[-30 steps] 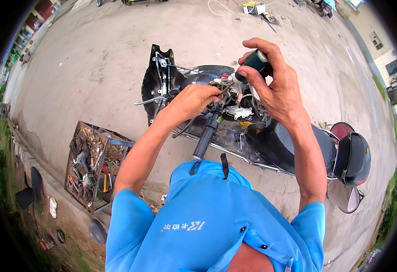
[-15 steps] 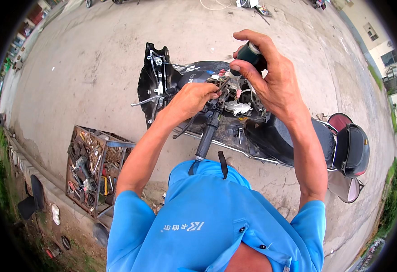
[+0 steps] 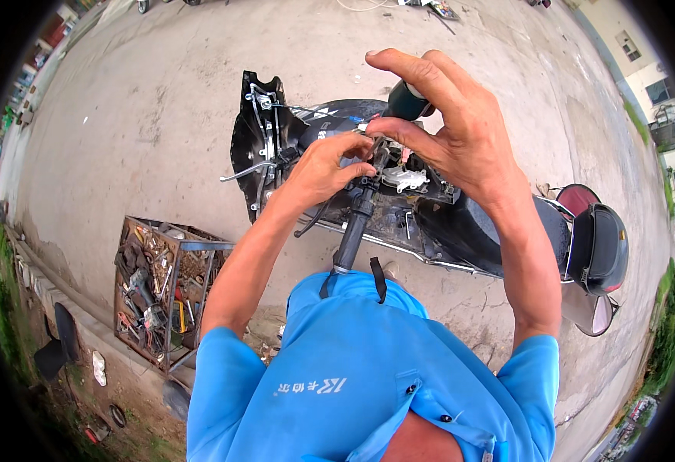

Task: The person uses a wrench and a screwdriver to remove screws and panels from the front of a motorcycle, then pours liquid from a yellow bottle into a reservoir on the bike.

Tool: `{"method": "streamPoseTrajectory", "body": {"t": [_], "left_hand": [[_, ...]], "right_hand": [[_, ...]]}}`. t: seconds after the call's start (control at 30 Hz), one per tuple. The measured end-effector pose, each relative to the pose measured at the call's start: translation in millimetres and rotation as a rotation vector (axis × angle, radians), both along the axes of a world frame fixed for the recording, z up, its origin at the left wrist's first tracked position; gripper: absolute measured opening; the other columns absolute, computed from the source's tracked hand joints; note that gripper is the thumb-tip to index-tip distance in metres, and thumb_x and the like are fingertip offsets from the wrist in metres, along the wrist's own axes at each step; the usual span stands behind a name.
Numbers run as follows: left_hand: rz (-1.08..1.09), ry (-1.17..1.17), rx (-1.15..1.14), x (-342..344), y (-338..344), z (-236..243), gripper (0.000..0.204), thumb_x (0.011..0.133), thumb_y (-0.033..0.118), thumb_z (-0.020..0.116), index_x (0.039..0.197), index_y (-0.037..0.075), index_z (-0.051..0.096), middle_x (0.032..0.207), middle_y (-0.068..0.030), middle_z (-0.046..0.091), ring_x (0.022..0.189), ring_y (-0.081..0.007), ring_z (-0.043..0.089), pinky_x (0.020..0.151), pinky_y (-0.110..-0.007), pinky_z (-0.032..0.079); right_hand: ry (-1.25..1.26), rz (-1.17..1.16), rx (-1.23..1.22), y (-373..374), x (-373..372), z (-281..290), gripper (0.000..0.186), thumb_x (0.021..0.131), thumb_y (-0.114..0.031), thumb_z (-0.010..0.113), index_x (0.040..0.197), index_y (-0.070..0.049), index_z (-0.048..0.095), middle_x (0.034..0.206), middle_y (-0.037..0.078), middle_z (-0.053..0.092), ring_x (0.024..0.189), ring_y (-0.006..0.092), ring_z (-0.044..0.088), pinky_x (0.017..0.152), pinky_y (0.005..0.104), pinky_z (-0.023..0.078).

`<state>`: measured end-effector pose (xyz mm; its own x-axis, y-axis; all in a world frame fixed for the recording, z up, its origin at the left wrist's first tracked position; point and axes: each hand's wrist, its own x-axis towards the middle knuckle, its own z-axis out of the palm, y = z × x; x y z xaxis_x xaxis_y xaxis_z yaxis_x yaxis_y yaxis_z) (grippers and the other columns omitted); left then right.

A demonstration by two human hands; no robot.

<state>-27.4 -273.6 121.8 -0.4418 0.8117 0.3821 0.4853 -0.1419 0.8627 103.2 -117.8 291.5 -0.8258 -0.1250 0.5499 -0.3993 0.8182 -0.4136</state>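
Observation:
A black scooter [image 3: 460, 231] stands crosswise before me, its handlebar head opened up. Bare wiring and a white plastic part [image 3: 404, 180] show there. My left hand [image 3: 323, 168] is at the inner end of the near handlebar grip [image 3: 350, 240], fingers curled and thumb bent toward them; what lies between the fingertips is too small to make out. Above the wiring my right hand [image 3: 460, 127] is closed round a dark green cylinder [image 3: 407, 102], with its forefinger stretched over the top and its thumb reaching toward the left fingertips.
A rusty metal crate [image 3: 164, 292] full of tools and loose parts stands on the left. The detached-looking black front panel [image 3: 259, 146] is at the scooter's left end. A black rear box [image 3: 599, 250] sits behind the seat. Concrete ground [image 3: 160, 115] surrounds the scooter.
My right hand has come left and the green cylinder has tipped and shifted left. The thumb now sits nearer my left hand, whose fingers have parted a little from the thumb.

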Motion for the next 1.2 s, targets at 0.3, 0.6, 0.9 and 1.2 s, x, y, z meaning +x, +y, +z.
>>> {"method": "streamPoseTrajectory", "body": {"t": [0.3, 0.6, 0.9, 1.2], "left_hand": [[-0.093, -0.053, -0.107, -4.8, -6.2, 8.8, 0.017, 0.093, 0.004, 0.076, 0.109, -0.001, 0.074, 0.096, -0.0104, 0.079, 0.090, -0.0181, 0.076, 0.084, -0.033, 0.060], [-0.147, 0.009, -0.037, -8.0, -2.4, 0.0, 0.018, 0.095, 0.003, 0.074, 0.112, -0.001, 0.074, 0.098, -0.0131, 0.080, 0.089, -0.0234, 0.078, 0.083, -0.035, 0.060], [-0.211, -0.097, -0.173, -11.2, -1.8, 8.5, 0.015, 0.098, 0.003, 0.069, 0.112, -0.001, 0.072, 0.102, -0.0119, 0.079, 0.093, -0.0229, 0.076, 0.086, -0.037, 0.059], [-0.110, 0.085, -0.227, -19.8, -15.4, -34.2, 0.029, 0.098, -0.002, 0.061, 0.124, 0.002, 0.072, 0.115, -0.0209, 0.071, 0.109, -0.0345, 0.070, 0.097, -0.041, 0.054]], "right_hand": [[-0.031, -0.114, -0.069, -2.8, -5.1, 0.9, 0.060, 0.086, -0.019, 0.084, 0.142, -0.016, 0.061, 0.113, 0.012, 0.065, 0.092, 0.0322, 0.067, 0.079, 0.0401, 0.056], [-0.100, 0.008, -0.249, -2.1, -5.9, 1.8, 0.050, 0.094, -0.018, 0.077, 0.141, -0.012, 0.062, 0.118, 0.013, 0.069, 0.099, 0.0297, 0.070, 0.085, 0.0411, 0.057], [-0.218, 0.099, -0.358, -7.6, -6.4, 2.4, 0.053, 0.094, -0.015, 0.076, 0.144, -0.008, 0.058, 0.126, 0.012, 0.069, 0.107, 0.0294, 0.072, 0.086, 0.0360, 0.059], [-0.294, 0.156, -0.425, -7.8, -0.7, 5.7, 0.063, 0.100, -0.022, 0.068, 0.157, -0.005, 0.046, 0.161, 0.014, 0.045, 0.143, 0.0340, 0.051, 0.119, 0.0459, 0.043]]}}
